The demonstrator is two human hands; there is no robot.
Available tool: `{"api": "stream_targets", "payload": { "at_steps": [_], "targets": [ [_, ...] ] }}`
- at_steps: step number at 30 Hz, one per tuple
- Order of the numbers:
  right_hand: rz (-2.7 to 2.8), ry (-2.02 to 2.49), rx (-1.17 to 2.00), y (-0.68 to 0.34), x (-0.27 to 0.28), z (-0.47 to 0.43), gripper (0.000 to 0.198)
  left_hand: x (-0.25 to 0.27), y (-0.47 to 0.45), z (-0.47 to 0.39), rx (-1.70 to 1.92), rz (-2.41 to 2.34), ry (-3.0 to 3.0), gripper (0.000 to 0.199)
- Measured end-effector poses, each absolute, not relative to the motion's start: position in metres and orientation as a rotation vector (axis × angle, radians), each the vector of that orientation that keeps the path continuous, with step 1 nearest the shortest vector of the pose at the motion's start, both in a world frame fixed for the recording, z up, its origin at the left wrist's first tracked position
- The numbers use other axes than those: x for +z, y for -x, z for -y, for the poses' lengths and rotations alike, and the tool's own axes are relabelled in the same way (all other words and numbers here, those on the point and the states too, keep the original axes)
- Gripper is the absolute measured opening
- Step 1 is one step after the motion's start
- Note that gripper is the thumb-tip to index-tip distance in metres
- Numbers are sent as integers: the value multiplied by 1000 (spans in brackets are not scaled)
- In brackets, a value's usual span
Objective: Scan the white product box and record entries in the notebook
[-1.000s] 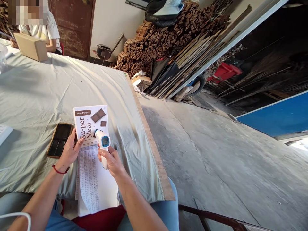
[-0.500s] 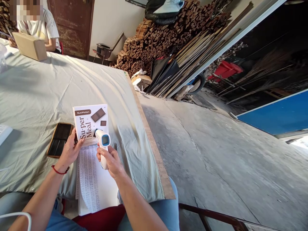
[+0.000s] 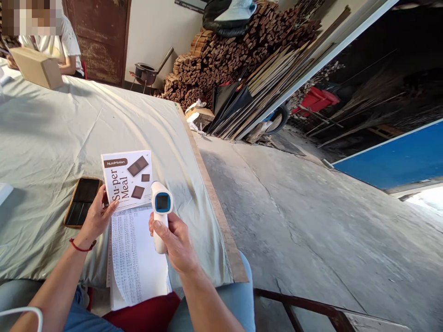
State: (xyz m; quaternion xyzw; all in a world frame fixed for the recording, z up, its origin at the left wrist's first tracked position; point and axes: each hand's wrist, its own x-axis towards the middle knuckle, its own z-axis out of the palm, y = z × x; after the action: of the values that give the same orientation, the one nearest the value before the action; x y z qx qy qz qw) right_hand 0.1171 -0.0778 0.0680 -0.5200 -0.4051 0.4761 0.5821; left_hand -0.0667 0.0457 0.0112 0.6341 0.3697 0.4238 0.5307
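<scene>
My left hand grips the lower left corner of a white box, printed "NutriMotion Su-per Meal" with brown chocolate pieces; the box is held tilted up above the table. In my right hand is a white infrared thermometer, fingers wrapped round its handle and its blue-framed screen facing me. The thermometer's head is beside the box's lower right corner. Under both lies a stack of papers, with handwriting on the left part. A phone in a brown-edged case rests left of my left hand.
The table wears a pale cloth, with its bare wooden edge at the right. A person sits at the far left behind a cardboard box. Stacked firewood and leaning boards stand beyond the concrete floor.
My right hand has moved the thermometer right, off the front of the box, so another printed chocolate piece shows. The thermometer's screen has gone darker. My left hand still holds the box.
</scene>
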Motion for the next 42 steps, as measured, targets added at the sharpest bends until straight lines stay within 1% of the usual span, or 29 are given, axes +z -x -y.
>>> {"api": "stream_targets", "payload": {
  "at_steps": [5, 9, 11, 13, 15, 18, 22, 24, 25, 26, 28, 31, 34, 36, 39, 42],
  "targets": [
    [960, 1206, 1064, -126, 80, 91, 38, 10, 66, -46, 1044, -884, -1440, 64],
    [1011, 1320, 945, -147, 71, 90, 36, 3, 63, -48, 1116, -897, -1366, 73],
    [1055, 1517, 789, -166, 55, 85, 41, -2, 61, -49, 1190, -921, -1383, 75],
    [1109, 1785, 534, -190, 33, 79, 49, -6, 58, -50, 1259, -939, -1430, 74],
    [1143, 2076, 317, -213, 7, 77, 46, -10, 55, -51, 1298, -956, -1487, 74],
    [1213, 2344, 207, -240, -26, 81, 44, -15, 52, -54, 1288, -981, -1580, 74],
    [1307, 2443, 9, -246, -41, 88, 46, -22, 48, -63, 1259, -954, -1626, 74],
    [1351, 2361, -117, -237, -39, 89, 47, -24, 48, -68, 1268, -949, -1604, 73],
    [1371, 2287, -132, -231, -38, 89, 44, -24, 48, -70, 1271, -955, -1594, 72],
    [1385, 2208, -96, -222, -37, 87, 41, -24, 48, -71, 1273, -966, -1589, 70],
    [1402, 2082, 92, -205, -36, 83, 34, -25, 49, -72, 1275, -1000, -1589, 64],
    [1395, 2048, 330, -185, -38, 75, 32, -24, 52, -70, 1273, -1041, -1597, 58],
    [1402, 2091, 343, -180, -36, 69, 35, -22, 54, -67, 1256, -1082, -1602, 58],
    [1402, 2033, 331, -184, -32, 68, 35, -18, 55, -63, 1258, -1113, -1600, 55],
    [1353, 1790, 363, -189, -23, 72, 32, -10, 57, -53, 1313, -1216, -1635, 39],
    [1252, 1536, 499, -185, -18, 76, 35, -5, 58, -36, 1325, -1346, -1797, 20]
  ]
}}
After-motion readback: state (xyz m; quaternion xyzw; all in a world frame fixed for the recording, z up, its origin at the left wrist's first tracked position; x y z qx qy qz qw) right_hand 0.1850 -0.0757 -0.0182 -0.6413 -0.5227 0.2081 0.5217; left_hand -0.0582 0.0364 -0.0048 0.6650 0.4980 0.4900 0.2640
